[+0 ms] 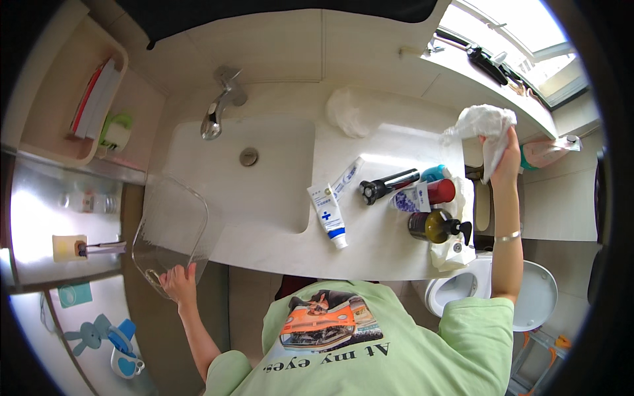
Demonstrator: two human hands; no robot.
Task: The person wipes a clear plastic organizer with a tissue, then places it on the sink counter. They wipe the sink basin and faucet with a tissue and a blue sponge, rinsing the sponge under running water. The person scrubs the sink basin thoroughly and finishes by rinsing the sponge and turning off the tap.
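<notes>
My left hand (179,286) grips the near rim of a clear plastic bin (171,232) at the sink's left front corner. Crumpled white tissue (488,121) is held in my right hand (506,158), raised past the counter's right end. Between my hands, a white tube with a blue band (328,213) overlaps another tube (349,175) on the counter. To their right lie a black electric shaver (389,185), a purple-patterned tube (411,198), a red cylindrical container (441,191) and a pump bottle (436,226). Crumpled white paper or plastic (349,113) rests behind.
A chrome faucet (214,119) stands over the white sink basin (237,198). A beige bin (106,39) is at upper left. The windowsill (525,104) at right bears a black device (488,64). Below the counter's right end is a toilet (453,292) with its lid raised.
</notes>
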